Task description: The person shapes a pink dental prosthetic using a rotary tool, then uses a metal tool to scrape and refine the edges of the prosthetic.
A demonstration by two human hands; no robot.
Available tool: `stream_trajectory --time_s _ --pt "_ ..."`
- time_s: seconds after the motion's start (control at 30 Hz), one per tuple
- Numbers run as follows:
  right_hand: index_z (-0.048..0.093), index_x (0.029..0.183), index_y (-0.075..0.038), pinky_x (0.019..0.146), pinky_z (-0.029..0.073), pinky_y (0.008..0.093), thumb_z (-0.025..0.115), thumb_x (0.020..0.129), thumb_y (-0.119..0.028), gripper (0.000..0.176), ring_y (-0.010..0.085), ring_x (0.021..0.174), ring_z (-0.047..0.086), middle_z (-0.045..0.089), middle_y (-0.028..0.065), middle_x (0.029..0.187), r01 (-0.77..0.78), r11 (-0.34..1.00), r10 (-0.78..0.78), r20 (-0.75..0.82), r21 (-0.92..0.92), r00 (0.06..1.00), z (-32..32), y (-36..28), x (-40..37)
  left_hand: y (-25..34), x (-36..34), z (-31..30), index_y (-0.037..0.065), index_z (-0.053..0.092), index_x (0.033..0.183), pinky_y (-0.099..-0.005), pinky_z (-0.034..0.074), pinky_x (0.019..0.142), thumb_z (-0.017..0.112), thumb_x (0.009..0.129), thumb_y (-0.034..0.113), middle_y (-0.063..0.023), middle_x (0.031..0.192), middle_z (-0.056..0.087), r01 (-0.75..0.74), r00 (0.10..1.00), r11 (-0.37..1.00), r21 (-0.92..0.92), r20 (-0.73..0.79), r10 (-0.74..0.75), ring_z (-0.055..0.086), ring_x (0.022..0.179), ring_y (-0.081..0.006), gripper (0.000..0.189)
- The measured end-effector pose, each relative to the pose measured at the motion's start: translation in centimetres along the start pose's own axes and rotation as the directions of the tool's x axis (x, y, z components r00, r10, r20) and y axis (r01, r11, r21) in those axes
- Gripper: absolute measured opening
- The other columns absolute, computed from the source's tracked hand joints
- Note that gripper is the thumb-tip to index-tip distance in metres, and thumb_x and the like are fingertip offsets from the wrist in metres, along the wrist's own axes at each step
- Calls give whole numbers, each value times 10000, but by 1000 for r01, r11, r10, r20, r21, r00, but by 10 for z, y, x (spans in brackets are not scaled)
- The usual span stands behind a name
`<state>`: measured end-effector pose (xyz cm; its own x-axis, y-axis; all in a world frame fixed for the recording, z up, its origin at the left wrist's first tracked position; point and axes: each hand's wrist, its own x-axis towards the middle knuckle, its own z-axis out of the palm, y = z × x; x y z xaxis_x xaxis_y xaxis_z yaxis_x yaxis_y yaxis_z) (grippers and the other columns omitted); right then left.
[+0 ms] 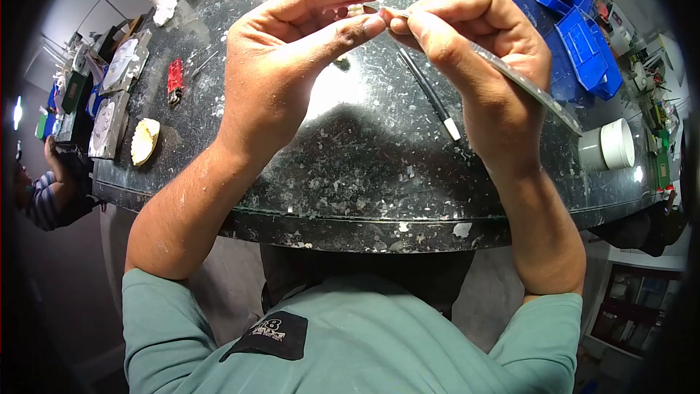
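1. Head view, upper middle of the frame: my left hand [292,51] pinches a small pale piece [355,9] between thumb tip and forefinger, with the other fingers stretched out above it. The piece is held up over the dark speckled table [364,175], not resting on it.
2. My right hand [474,51] is closed around a thin metal blade [539,91]. Its tip meets the piece, and its long end slants away toward the right of the frame.
3. I judge the piece to be very light, hard and probably brittle. Little of it shows, so it could slip easily. I would hold it by its sides with the fingertips, firmly but without squeezing.
4. The blade looks stiff and narrow, so it is best held close to the working tip for control.
5. On the table below my right hand lies a black stick [429,95]. A white jar [609,144] stands at the right, blue bins [583,47] sit at the upper right, and a yellowish cast [144,140] lies at the left.
6. Another person's arm [51,168] shows at the far left edge.
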<state>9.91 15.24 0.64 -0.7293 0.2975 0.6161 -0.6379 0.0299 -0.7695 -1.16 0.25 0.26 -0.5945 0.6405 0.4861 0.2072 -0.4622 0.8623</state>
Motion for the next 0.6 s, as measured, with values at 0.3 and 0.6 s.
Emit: stream_trajectory --time_s 0.3,0.6 --pt "582 928 53 876 547 323 610 880 -2 78 188 887 677 674 167 929 28 954 -12 55 -299 998 -6 -4 4 -1 0 0 -32 657 1086 -211 522 798 697 838 40 -120 968 706 -14 1000 1000 -10 6 14 674 905 -136 262" --pt "589 934 56 875 545 313 618 870 3 88 189 887 681 678 167 929 67 997 -66 14 -46 998 -5 14 1 4 0 -2 -34 638 1131 -250 501 860 696 832 49 -125 1042 683 61 998 998 17 25 -62 649 933 -133 316"
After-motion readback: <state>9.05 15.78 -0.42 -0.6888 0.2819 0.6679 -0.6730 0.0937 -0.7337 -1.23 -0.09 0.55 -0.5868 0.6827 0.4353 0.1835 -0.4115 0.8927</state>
